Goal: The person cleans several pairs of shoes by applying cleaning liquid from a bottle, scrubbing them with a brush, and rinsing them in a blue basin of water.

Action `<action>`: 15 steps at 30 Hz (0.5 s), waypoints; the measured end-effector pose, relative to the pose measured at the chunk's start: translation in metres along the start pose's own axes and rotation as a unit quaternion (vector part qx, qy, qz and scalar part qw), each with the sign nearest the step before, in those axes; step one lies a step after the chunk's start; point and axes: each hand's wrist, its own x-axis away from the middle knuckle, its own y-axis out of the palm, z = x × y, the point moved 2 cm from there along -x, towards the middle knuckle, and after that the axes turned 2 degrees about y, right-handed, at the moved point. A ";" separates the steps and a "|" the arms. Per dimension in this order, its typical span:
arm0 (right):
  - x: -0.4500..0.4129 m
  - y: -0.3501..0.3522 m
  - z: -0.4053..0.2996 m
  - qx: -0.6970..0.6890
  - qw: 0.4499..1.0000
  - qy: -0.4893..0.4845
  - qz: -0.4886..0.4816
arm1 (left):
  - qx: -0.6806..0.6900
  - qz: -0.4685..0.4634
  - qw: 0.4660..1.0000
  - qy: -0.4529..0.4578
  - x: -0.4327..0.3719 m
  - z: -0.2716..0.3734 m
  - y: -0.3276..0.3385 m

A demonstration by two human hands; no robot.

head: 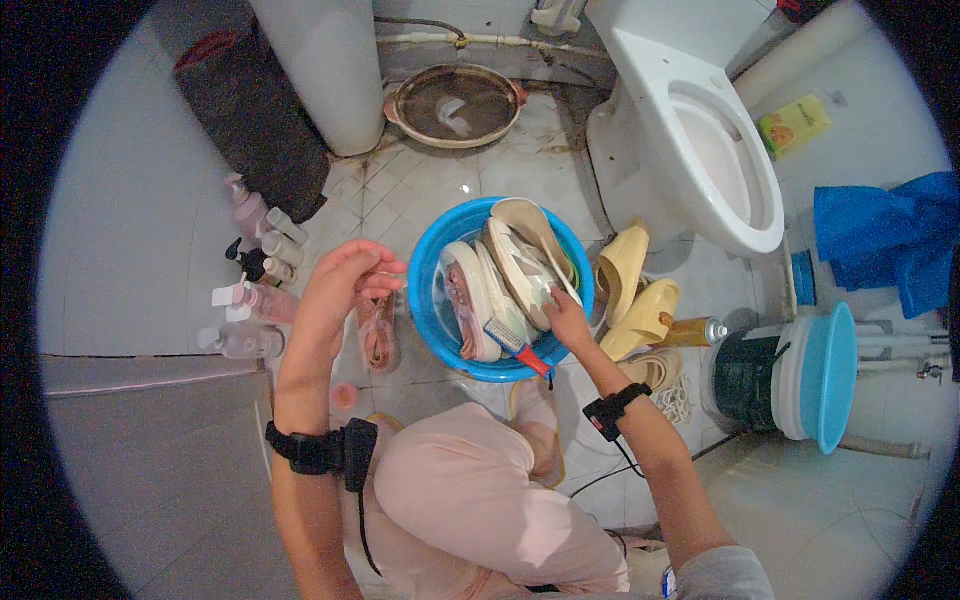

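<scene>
A blue plastic basin (417, 319) stands on the tiled floor before me, with several light-coloured shoes in it. My right hand (568, 319) is at the basin's right side, its fingers on the end of a white-and-grey sneaker (517, 274). Left of that sneaker lies a shoe with a pink inside (457, 289), sole edge up. A scrub brush (517, 346) with a red-and-blue handle rests across the basin's near rim, bristles upward. Just outside the left rim my left hand (360, 274) hovers with nothing in it, fingers loosely bent. Beneath it lies a flat pink item (377, 334).
Pump bottles (259, 300) line the left wall. Yellow slides (637, 315), a spray can (694, 331) and white laces (675, 401) lie right of the basin. A toilet (675, 150), a bucket (750, 382) and a round pan (457, 105) stand farther out.
</scene>
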 end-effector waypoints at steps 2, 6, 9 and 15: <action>-0.015 0.006 0.006 -0.006 0.999 -0.019 -0.034 | 0.007 -0.005 1.000 0.009 -0.002 0.001 0.006; -0.032 0.010 0.018 0.221 0.975 -0.006 0.033 | 0.004 0.010 1.000 0.007 0.000 0.004 0.009; -0.042 0.006 0.008 0.197 0.972 0.070 -0.103 | -0.002 0.014 1.000 0.003 0.004 0.005 0.002; -0.030 0.014 0.001 0.286 0.944 0.101 -0.129 | -0.011 0.008 1.000 -0.015 0.000 0.002 0.004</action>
